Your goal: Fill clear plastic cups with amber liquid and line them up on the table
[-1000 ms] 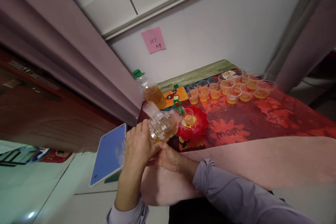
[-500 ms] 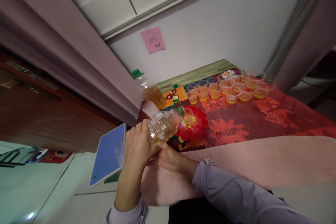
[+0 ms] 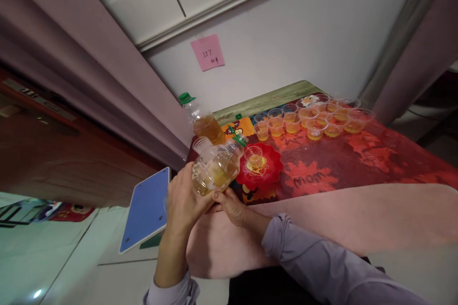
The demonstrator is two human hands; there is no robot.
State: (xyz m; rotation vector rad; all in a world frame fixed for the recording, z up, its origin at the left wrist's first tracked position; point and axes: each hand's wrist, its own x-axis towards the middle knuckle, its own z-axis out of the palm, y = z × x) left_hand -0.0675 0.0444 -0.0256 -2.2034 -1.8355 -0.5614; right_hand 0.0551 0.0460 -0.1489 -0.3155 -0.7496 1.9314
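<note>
A clear plastic bottle (image 3: 217, 169) with yellowish liquid is held tilted between both hands, its mouth up and to the right. My left hand (image 3: 186, 195) wraps round the bottle's lower left side. From below, my right hand (image 3: 231, 206) grips it, thumb against the plastic. Just right of the bottle mouth, a small clear cup (image 3: 254, 157) with some yellow liquid stands on a red scalloped plate (image 3: 272, 171). Behind the bottle is a stack of clear cups (image 3: 201, 144), partly hidden.
A second bottle (image 3: 208, 128) with a green cap stands at the table's back left. Several filled cups (image 3: 293, 124) stand in rows at the back right of the table (image 3: 343, 167). A loose green cap (image 3: 238, 116) lies near the wall. A blue board (image 3: 145, 209) is left of the table.
The held bottle has tipped back more upright, its mouth rising and moving left away from the cup. Both hands keep their hold.
</note>
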